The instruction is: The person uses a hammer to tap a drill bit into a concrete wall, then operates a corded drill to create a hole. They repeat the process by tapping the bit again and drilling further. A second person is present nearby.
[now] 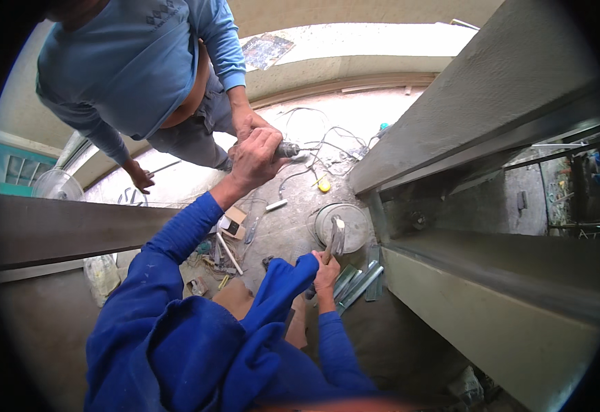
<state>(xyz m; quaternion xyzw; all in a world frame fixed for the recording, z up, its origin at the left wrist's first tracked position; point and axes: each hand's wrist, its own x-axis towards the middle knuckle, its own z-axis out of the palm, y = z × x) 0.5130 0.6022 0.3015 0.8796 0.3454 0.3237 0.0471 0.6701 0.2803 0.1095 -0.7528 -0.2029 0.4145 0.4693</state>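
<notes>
In the upper middle, my left hand (255,158) is closed around a dark cylindrical power tool (286,150). A co-worker's hand (245,120) touches it just behind mine. Lower right of centre, my right hand (324,273) grips a worn hammer-like tool (334,240), whose exact kind I cannot make out, pointing upward over a round bucket (358,226). A yellow tape measure (324,185) lies on the floor between my hands, among loose cables.
A co-worker (108,75) in light blue stands opposite me. Concrete beams (437,123) flank me on both sides, with a drop visible through the right opening (526,199). Metal strips (358,288), a small carton (234,216), a white tube (228,250) and a fan (56,184) are around the floor.
</notes>
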